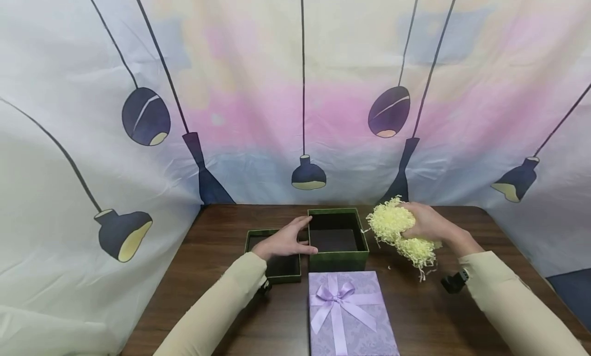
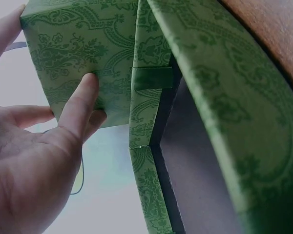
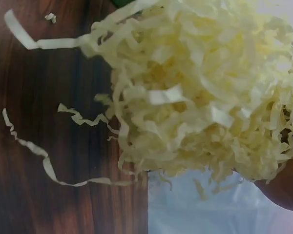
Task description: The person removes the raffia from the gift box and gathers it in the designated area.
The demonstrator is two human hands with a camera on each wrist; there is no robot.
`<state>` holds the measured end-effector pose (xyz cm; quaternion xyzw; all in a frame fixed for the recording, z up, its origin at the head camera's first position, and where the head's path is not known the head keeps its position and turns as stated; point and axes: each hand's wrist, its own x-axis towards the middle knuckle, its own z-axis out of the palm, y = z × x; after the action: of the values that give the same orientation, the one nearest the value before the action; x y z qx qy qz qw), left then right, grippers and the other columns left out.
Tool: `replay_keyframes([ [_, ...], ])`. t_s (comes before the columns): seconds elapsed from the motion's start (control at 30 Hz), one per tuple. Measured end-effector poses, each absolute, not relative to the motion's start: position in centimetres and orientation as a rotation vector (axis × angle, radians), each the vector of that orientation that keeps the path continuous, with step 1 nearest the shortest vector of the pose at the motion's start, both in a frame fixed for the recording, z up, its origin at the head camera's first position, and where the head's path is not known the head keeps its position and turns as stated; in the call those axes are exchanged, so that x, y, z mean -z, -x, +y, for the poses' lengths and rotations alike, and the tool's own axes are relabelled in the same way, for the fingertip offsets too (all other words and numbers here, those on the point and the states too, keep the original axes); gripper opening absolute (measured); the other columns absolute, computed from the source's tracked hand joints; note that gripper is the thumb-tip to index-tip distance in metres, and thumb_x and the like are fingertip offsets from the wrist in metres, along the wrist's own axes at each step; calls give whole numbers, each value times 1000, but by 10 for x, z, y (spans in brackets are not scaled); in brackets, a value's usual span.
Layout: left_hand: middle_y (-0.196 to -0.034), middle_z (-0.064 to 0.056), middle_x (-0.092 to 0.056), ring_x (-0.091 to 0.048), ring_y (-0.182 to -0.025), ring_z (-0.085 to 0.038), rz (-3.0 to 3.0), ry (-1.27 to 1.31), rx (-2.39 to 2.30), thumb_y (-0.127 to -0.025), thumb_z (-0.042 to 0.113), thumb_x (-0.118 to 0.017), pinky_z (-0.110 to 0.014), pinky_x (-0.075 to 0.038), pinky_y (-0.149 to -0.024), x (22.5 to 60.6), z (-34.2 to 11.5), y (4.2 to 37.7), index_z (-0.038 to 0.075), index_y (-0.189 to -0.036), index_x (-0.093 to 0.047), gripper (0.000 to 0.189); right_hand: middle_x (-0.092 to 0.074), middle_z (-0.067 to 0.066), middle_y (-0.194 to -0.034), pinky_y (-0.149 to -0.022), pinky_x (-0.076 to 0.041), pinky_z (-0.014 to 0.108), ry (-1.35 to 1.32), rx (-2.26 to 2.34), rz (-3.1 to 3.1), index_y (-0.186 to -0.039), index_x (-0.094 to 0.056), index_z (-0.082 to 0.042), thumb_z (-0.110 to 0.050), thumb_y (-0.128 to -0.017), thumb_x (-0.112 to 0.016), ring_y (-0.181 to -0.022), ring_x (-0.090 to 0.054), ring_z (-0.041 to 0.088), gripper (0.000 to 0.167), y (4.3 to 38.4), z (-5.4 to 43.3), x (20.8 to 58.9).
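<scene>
At the near edge of the view, a lilac patterned gift box (image 1: 357, 322) lies on the brown wooden table (image 1: 272, 325), a ribbon bow (image 1: 339, 297) tied across its top. Pale sleeves (image 1: 221, 294) reach in from the near left and near right, with a small black device (image 1: 454, 281) at the right wrist.

Farther in, to the left, sits a shallow green tray-like piece (image 1: 285, 280) with a dark inside, partly hidden by the left hand (image 1: 288, 240). That hand is spread, its fingers and thumb fairly straight, touching the left side of the deep green box (image 1: 339, 261); the left wrist view shows a fingertip laid flat on a green patterned wall. The deep box stands open and upright just beyond the lilac one, its dark floor visible; whether the two touch, I cannot tell.

To the right of the deep box, the right hand (image 1: 429, 222) grips a loose bundle of pale yellow shredded paper (image 1: 392, 220), held above the table with strands trailing down. A small scrap (image 3: 50, 18) lies on the wood near the bundle.

Behind the table's far edge hangs a pastel curtain (image 1: 268, 115) printed with dark pendant lamps (image 1: 309, 176).
</scene>
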<state>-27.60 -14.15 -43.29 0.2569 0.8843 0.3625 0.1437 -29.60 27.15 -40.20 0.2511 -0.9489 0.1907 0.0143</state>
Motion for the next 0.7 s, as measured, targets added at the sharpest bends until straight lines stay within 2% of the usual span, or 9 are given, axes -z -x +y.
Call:
replay_keyframes([
  [0.3,-162,-14,-14,-28,-145,-30,2561,-731,-1049,-81,46,-77,-47,-37,-113,433,-143,275,13,-157,-19,101,-51,28,-133,-96,-46,60,-767,-583,-2985,-140,-48,-1,-23,-67,-80,-118,-52,46,82,295,279,414],
  [0.7,-162,-15,-14,-27,-145,-32,2560,-738,-1031,-82,46,-77,-49,-35,-113,433,-141,275,12,-157,-18,101,-53,28,-126,-96,-46,59,-780,-564,-2985,-139,-47,4,-24,-67,-80,-113,-54,43,84,291,289,425],
])
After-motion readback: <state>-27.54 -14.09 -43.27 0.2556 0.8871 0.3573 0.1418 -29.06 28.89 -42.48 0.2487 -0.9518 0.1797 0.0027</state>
